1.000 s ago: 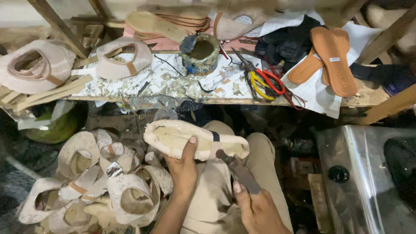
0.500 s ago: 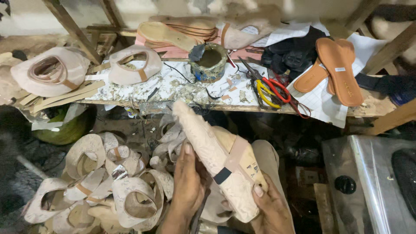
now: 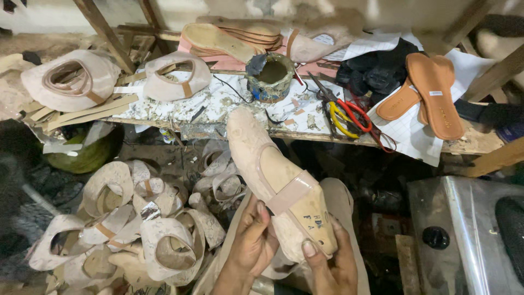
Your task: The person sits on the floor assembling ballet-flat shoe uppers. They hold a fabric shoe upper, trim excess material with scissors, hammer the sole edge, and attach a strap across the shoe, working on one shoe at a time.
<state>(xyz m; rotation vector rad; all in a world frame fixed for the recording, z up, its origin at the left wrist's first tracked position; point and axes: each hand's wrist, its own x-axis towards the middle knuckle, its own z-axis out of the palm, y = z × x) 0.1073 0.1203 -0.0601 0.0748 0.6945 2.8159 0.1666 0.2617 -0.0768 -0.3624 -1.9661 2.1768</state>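
At 6 o'clock of the view, both hands hold a beige shoe (image 3: pixel 275 180) mounted on a wooden last. Toe points to 11 o'clock, toward the counter (image 3: pixel 218 106) edge; heel end sits low between the hands, over the lap. A tan strap (image 3: pixel 289 192) crosses the last near the heel end.

Left hand (image 3: pixel 254 240): at 7 o'clock of the shoe, fingers closed against its left side, thumb up near the strap. Gripping.

Right hand (image 3: pixel 333 259): at 5 o'clock of the shoe, under the heel end, thumb pressed on the heel face, fingers wrapped behind. Gripping.

Counter, 12 o'clock of the shoe: surface flecked with dried glue and scraps. A stained glue pot (image 3: pixel 272 76) stands just beyond the toe. At 1 o'clock of the pot's far side, a stack of pale insoles (image 3: pixel 232 37). At 9 o'clock of the pot, a beige upper (image 3: pixel 174 75) lies on the counter; a second, larger one (image 3: pixel 68 81) at the far left end on wooden strips.

At 3 o'clock of the pot: scissors with red and yellow handles (image 3: pixel 346 112), then black cloth (image 3: pixel 376 68), then two tan soles (image 3: pixel 428 93) on white paper.

Floor, 9 o'clock of the hands: heap of beige uppers (image 3: pixel 136 224), overlapping. Green bowl (image 3: pixel 82 155) under the counter's left end.

At 3 o'clock of the hands: metal box (image 3: pixel 469 235) with a black knob.
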